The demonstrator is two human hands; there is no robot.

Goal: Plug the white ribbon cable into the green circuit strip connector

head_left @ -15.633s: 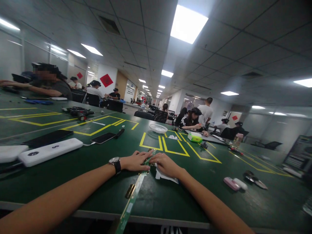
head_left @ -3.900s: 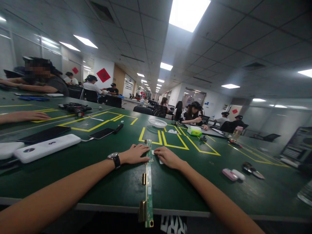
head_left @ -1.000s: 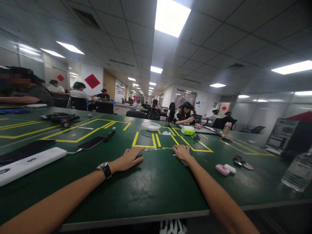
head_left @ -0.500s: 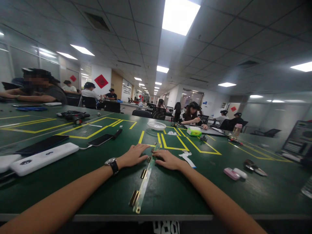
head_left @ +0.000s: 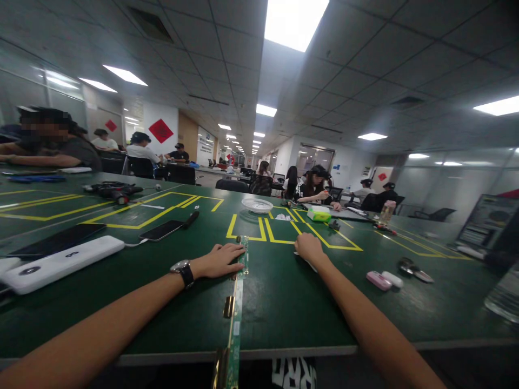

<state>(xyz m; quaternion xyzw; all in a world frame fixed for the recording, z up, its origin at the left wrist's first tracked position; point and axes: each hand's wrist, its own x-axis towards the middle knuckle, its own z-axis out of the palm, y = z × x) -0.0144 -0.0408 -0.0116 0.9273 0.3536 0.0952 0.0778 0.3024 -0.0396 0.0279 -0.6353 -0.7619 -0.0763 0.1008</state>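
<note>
A long, narrow green circuit board strip (head_left: 237,319) with gold-coloured flexible tabs runs lengthwise in front of me, its near end past the table edge. My left hand (head_left: 219,260), with a watch on the wrist, lies over its far part. The fingers are stretched out and the thumb is apart, with the fingertips touching the board. To the right, my right hand (head_left: 310,248) is closed on a white flat ribbon cable (head_left: 311,266). Most of the cable is hidden under the hand, and only small bits show.
On the green table (head_left: 284,313) are a white power bank (head_left: 68,265), phone (head_left: 162,230), white plastic basket (head_left: 257,206), green-and-white pack (head_left: 319,214), pink case (head_left: 378,280) and power tool (head_left: 113,192). Yellow tape marks the surface. A person (head_left: 314,186) sits opposite; another (head_left: 52,143) sits at left.
My right hand has left the board, moved right and closed on the ribbon cable. The board has shifted nearer to me and straightened, with its near end now past the table edge.
</note>
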